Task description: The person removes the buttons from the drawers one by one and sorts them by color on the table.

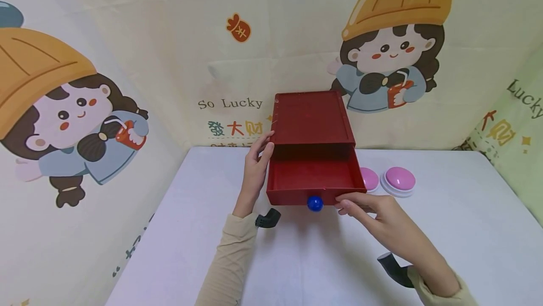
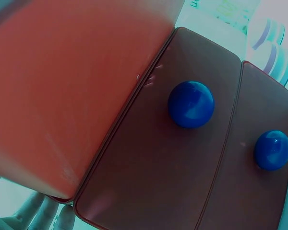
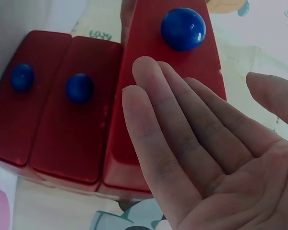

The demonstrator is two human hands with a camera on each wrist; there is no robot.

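Observation:
A red cabinet [image 1: 311, 117] with drawers and blue ball knobs stands at the far middle of the table. Its top drawer [image 1: 288, 197] is pulled out, showing a red floor inside. The drawer's blue knob [image 1: 315, 203] sits mid-front. My left hand [image 1: 254, 169] rests along the cabinet's left side, fingers extended. At the right part of the drawer front are the fingertips of my right hand [image 1: 382, 214]; the right wrist view shows this hand [image 3: 206, 153] with straight fingers below the knob. Two lower drawers, one with a knob [image 3: 79, 87], are closed.
Two pink domed buttons on white bases, one nearer button [image 1: 399, 178] and one partly hidden button [image 1: 369, 178], are right of the cabinet. A white table [image 1: 305, 268] lies before a printed cloth backdrop [image 1: 178, 61]. Dark devices are strapped at both wrists.

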